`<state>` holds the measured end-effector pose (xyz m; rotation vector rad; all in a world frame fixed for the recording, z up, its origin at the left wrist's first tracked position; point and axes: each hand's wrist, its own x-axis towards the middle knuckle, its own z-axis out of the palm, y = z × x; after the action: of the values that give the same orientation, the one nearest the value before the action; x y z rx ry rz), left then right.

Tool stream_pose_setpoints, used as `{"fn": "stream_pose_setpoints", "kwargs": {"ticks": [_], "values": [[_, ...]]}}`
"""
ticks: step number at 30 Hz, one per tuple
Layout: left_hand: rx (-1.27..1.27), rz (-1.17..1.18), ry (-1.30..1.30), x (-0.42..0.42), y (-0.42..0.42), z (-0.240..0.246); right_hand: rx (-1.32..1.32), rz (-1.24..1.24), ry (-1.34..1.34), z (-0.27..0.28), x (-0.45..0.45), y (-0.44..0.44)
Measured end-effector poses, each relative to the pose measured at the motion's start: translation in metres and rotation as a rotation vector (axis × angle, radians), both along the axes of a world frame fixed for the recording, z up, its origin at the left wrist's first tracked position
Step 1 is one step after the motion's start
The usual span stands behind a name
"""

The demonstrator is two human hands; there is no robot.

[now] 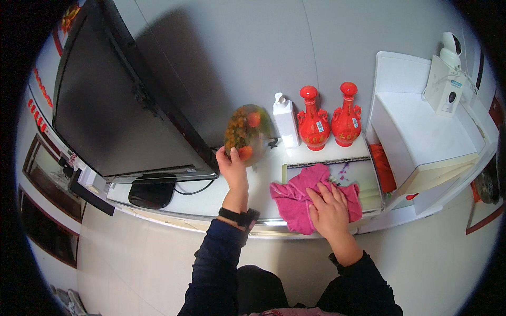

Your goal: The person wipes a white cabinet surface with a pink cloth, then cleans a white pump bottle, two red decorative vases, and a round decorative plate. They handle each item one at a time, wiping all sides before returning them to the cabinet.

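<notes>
My left hand point(233, 166) pinches the lower left rim of a rounded decorative piece point(248, 134), with orange and green flower and fruit motifs, between thumb and fingers. It is upright above the white cabinet top point(263, 193), near a small dark stand point(272, 143). Flat on a crumpled pink cloth point(290, 201) lies my right hand point(328, 209), its fingers outstretched and slightly apart. That cloth partly covers a flat panel point(365, 181) with a purple flower print and hangs over the cabinet's front edge.
A black television point(118, 106) stands at left on a dark base point(152, 191). Behind the panel are a white pump bottle point(286, 122) and two red stoppered vases point(314, 126) point(346, 122). At right, a white shelf unit point(419, 130) bears a camera point(450, 49) and a box point(443, 87).
</notes>
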<state>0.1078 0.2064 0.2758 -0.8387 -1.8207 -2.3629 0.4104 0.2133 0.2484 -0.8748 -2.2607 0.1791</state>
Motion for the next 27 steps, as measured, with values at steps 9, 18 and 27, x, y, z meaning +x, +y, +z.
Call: {"fn": "stream_pose_setpoints", "kwargs": {"ticks": [9,18,27], "values": [[0.385,-0.289,-0.254,0.075,-0.064,0.035,-0.014,-0.036,-0.023,0.019,-0.008,-0.009],[0.45,-0.489,-0.556,0.115,-0.094,0.031,-0.246,-0.046,0.196,0.023,-0.003,0.014],[0.373,-0.833,-0.622,0.149,-0.101,0.015,0.037,0.172,0.434,0.069,0.0,-0.03]]}}
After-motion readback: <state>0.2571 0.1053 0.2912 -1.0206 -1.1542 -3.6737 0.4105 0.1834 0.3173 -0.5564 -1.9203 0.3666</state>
